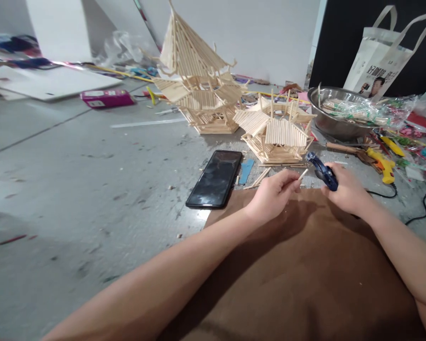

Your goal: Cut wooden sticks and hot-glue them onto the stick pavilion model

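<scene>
Pinched between the fingertips of my left hand [272,195] is a thin, pale wooden stick [304,174], its free end pointing up and right. My right hand [348,190] is closed around a dark blue pliers-like tool [327,177], whose head points left and up. A small gap separates the tool from the stick. Just beyond my hands stands a low pavilion model [280,135] made of wooden sticks. Behind it to the left rises a taller stick pavilion [202,102] with a pointed roof. Several loose sticks [261,178] lie before the low model.
A black phone [215,180] lies left of my hands, beside a blue strip [246,171]. Brown cloth [291,265] spreads below my arms. At right are a metal bowl [335,124] of bagged sticks, a yellow glue gun [384,165] with a cord and a white bag [383,61].
</scene>
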`<state>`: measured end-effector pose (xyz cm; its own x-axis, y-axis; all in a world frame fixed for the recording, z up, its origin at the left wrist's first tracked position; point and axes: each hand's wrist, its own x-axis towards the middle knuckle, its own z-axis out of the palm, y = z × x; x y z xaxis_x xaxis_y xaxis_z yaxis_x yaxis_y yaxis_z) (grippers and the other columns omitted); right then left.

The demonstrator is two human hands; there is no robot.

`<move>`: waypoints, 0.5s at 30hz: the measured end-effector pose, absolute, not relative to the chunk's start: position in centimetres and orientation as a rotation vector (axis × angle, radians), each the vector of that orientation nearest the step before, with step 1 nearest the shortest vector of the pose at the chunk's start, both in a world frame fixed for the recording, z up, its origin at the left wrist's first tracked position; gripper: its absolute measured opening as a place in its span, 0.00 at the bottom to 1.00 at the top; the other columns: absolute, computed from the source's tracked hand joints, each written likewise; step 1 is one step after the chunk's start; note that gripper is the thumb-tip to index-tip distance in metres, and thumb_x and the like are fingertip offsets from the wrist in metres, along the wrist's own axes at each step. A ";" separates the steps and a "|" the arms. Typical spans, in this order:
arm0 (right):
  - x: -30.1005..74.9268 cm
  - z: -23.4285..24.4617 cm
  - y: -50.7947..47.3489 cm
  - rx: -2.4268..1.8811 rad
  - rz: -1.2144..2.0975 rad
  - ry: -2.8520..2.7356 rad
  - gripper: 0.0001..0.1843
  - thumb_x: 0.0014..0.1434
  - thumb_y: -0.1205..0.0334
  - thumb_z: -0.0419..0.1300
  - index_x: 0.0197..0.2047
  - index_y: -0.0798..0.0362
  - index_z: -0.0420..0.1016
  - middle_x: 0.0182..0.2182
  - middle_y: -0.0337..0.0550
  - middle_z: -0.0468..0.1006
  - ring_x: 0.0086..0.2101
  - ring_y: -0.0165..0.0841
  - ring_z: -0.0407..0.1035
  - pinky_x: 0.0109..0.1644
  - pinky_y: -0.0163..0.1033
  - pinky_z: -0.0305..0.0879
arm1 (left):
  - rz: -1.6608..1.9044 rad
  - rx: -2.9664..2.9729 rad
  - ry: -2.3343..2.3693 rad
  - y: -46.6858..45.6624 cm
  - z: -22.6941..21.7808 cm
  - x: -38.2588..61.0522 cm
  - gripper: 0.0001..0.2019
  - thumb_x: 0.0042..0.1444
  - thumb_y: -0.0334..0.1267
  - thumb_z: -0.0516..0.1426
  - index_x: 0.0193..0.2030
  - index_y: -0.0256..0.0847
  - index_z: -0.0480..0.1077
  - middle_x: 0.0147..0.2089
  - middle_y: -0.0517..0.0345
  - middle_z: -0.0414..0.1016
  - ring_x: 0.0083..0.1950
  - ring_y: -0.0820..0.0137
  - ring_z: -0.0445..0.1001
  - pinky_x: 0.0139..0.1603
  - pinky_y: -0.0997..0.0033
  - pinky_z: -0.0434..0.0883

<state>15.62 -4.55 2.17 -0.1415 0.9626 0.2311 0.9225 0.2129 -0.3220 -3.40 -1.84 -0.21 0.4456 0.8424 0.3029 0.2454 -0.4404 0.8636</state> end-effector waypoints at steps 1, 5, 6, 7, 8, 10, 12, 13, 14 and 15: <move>15.7 1.9 -4.4 -1.742 0.167 -2.131 0.15 0.45 0.66 0.53 0.40 0.52 0.61 0.33 0.46 0.71 0.35 0.39 0.65 0.36 0.40 0.59 | 0.987 1.947 0.913 -1.7 -0.3 -3.5 0.07 0.54 0.35 0.50 0.37 0.36 0.67 0.26 0.61 0.72 0.22 0.80 0.65 0.25 0.80 0.63; 15.6 1.5 -4.5 -1.641 0.227 -2.234 0.17 0.45 0.67 0.53 0.42 0.52 0.61 0.35 0.46 0.71 0.37 0.38 0.65 0.38 0.39 0.59 | 1.019 2.007 0.877 -1.3 -0.7 -3.6 0.09 0.54 0.33 0.50 0.40 0.37 0.69 0.30 0.59 0.74 0.28 0.78 0.69 0.28 0.80 0.65; 15.6 1.5 -4.6 -1.624 0.240 -2.250 0.18 0.45 0.68 0.53 0.42 0.52 0.61 0.36 0.46 0.70 0.37 0.38 0.65 0.38 0.40 0.59 | 1.024 2.016 0.864 -1.3 -0.8 -3.6 0.09 0.54 0.33 0.50 0.39 0.37 0.69 0.31 0.59 0.74 0.29 0.78 0.70 0.28 0.80 0.66; 15.5 1.5 -4.6 -1.614 0.249 -2.259 0.19 0.45 0.68 0.53 0.43 0.53 0.61 0.36 0.47 0.71 0.38 0.38 0.65 0.39 0.40 0.59 | 1.027 2.024 0.852 -1.3 -0.8 -3.6 0.09 0.54 0.32 0.50 0.39 0.36 0.69 0.31 0.58 0.74 0.30 0.77 0.70 0.29 0.80 0.66; 15.5 1.5 -4.7 -1.609 0.256 -2.265 0.19 0.45 0.68 0.53 0.44 0.53 0.61 0.36 0.47 0.71 0.37 0.38 0.65 0.39 0.40 0.59 | 1.031 2.030 0.842 -1.3 -0.8 -3.6 0.09 0.54 0.32 0.50 0.39 0.36 0.69 0.31 0.58 0.74 0.31 0.76 0.71 0.30 0.79 0.66; 15.4 1.6 -4.9 -1.604 0.251 -2.271 0.19 0.45 0.68 0.53 0.44 0.53 0.61 0.36 0.47 0.71 0.37 0.38 0.65 0.39 0.40 0.60 | 1.041 2.038 0.820 -1.4 -0.9 -3.6 0.09 0.53 0.31 0.50 0.38 0.35 0.69 0.31 0.57 0.75 0.32 0.76 0.71 0.31 0.79 0.67; 15.4 1.6 -5.0 -1.593 0.227 -2.281 0.19 0.45 0.68 0.53 0.43 0.53 0.61 0.36 0.47 0.72 0.37 0.38 0.66 0.39 0.40 0.60 | 1.057 2.043 0.796 -1.4 -0.8 -3.5 0.09 0.53 0.30 0.50 0.37 0.35 0.69 0.32 0.56 0.75 0.33 0.75 0.72 0.32 0.78 0.67; 15.4 1.5 -5.0 -1.588 0.212 -2.285 0.19 0.45 0.68 0.53 0.43 0.53 0.61 0.36 0.46 0.72 0.38 0.38 0.66 0.39 0.40 0.60 | 1.068 2.048 0.786 -1.4 -0.8 -3.5 0.09 0.53 0.30 0.50 0.37 0.35 0.70 0.32 0.56 0.75 0.32 0.75 0.72 0.32 0.78 0.68; 15.3 1.5 -5.0 -1.586 0.197 -2.286 0.18 0.45 0.68 0.53 0.43 0.52 0.61 0.36 0.46 0.72 0.38 0.38 0.66 0.39 0.40 0.60 | 1.078 2.056 0.779 -1.3 -0.8 -3.5 0.09 0.53 0.30 0.50 0.36 0.35 0.70 0.32 0.56 0.75 0.32 0.75 0.72 0.32 0.78 0.68; 15.3 1.5 -5.0 -1.591 0.184 -2.285 0.18 0.46 0.67 0.53 0.43 0.52 0.61 0.36 0.46 0.72 0.38 0.38 0.66 0.39 0.40 0.60 | 1.086 2.068 0.773 -1.3 -0.9 -3.5 0.09 0.53 0.30 0.50 0.36 0.35 0.70 0.31 0.56 0.75 0.32 0.75 0.72 0.32 0.78 0.68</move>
